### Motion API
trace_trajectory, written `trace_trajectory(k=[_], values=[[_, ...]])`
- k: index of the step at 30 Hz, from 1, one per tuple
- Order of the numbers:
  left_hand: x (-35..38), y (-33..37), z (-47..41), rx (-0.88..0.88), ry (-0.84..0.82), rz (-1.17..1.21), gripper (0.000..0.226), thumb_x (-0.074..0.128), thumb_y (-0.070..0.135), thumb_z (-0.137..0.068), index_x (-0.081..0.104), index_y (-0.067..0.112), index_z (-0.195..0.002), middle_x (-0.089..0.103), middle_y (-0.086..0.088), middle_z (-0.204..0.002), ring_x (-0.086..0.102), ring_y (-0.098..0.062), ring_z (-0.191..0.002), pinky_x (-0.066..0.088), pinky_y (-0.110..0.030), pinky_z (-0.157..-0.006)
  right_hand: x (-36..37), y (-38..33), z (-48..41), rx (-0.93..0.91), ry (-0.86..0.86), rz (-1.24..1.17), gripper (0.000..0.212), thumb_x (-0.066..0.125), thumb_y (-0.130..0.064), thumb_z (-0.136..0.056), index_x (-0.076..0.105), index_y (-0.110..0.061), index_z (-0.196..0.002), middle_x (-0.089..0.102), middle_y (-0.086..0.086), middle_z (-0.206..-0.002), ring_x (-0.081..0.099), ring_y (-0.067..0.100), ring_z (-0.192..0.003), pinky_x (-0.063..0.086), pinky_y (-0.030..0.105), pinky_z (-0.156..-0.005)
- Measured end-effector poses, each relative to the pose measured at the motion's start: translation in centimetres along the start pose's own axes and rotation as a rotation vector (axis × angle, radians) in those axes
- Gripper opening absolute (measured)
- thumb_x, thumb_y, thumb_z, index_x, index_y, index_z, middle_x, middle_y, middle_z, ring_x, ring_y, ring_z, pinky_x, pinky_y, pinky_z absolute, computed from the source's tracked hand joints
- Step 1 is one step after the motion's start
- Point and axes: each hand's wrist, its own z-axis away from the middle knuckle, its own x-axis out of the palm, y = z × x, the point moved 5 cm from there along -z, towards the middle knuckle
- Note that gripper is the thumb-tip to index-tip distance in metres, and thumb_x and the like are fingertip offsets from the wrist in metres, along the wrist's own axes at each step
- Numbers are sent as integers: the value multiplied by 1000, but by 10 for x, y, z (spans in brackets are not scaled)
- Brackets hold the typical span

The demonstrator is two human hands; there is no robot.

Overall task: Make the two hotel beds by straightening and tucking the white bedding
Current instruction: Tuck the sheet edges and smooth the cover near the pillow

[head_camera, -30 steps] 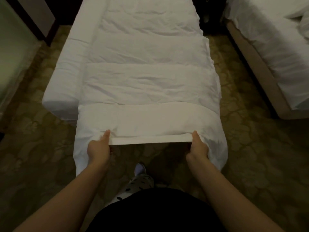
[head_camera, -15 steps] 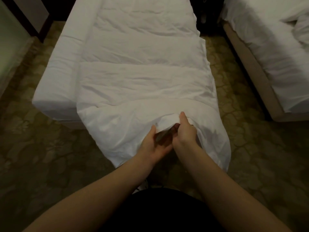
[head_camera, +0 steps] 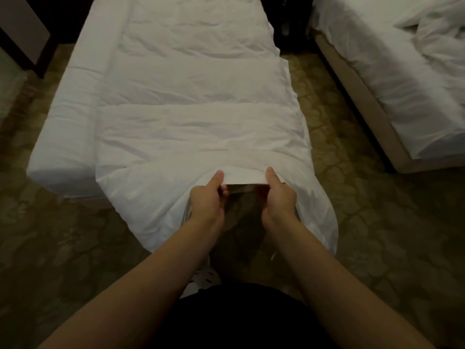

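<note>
— What are the hands doing?
— The left hand and right hand are pinching the edge of the white duvet, thumbs on top.
— Where is the duvet lying?
— It is hanging over the foot of the bed.

I note dim lighting. Patterned olive-brown carpet covers the floor; a dark-framed piece of furniture stands at upper left.

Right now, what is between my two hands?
In the head view, a short stretch of the duvet edge runs between the left hand and right hand.
</note>
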Motion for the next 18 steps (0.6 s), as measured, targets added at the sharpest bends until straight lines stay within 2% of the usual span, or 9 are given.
trace_trajectory(k=[2,4,6,9,12,15,18], values=[[-3,10,6,191,44,-297,29,58,13,-93,56,4,-65,53,-2,-55,51,-10,-48,45,-22,-51,-10,3,-5,-46,39,85,22,60,-29,-94,59,-11,-108,57,-5,-89,57,17,-92,48,33,-92],[-1,14,16,316,47,-527,40,55,20,-95,53,5,-58,51,-2,-53,49,-12,-51,42,-23,-55,-14,5,-8,-57,70,115,15,61,-29,-93,59,-14,-93,56,-6,-87,57,20,-96,47,37,-96],[5,18,25,383,40,-649,43,51,25,-97,51,6,-58,50,-3,-54,49,-12,-53,39,-18,-51,-18,3,-8,-81,86,124,19,59,-32,-94,55,-17,-83,57,-5,-86,57,17,-90,49,35,-92],[12,25,28,393,42,-679,41,48,24,-98,51,7,-61,49,-4,-56,48,-13,-55,38,-21,-53,-29,-6,-1,-307,46,300,27,52,-40,-95,61,-15,-99,61,-2,-98,55,6,-86,44,17,-72],[18,30,26,397,49,-652,40,48,21,-97,49,8,-59,49,-5,-56,48,-16,-56,40,-28,-60,-45,-8,0,-525,61,518,29,62,-38,-90,46,-19,-106,55,-1,-107,54,11,-93,35,13,-65],[21,31,25,397,51,-622,39,49,17,-96,48,7,-58,49,-5,-54,47,-16,-52,40,-29,-63,-49,-7,-10,-627,79,620,45,68,-29,-87,39,-17,-120,52,4,-120,50,12,-104,38,17,-75],[21,34,22,408,54,-605,41,50,15,-94,47,7,-54,48,-3,-50,46,-17,-49,40,-30,-63,-47,-8,-26,-698,110,634,59,70,-29,-85,37,-15,-132,51,9,-131,50,20,-117,45,34,-93]])
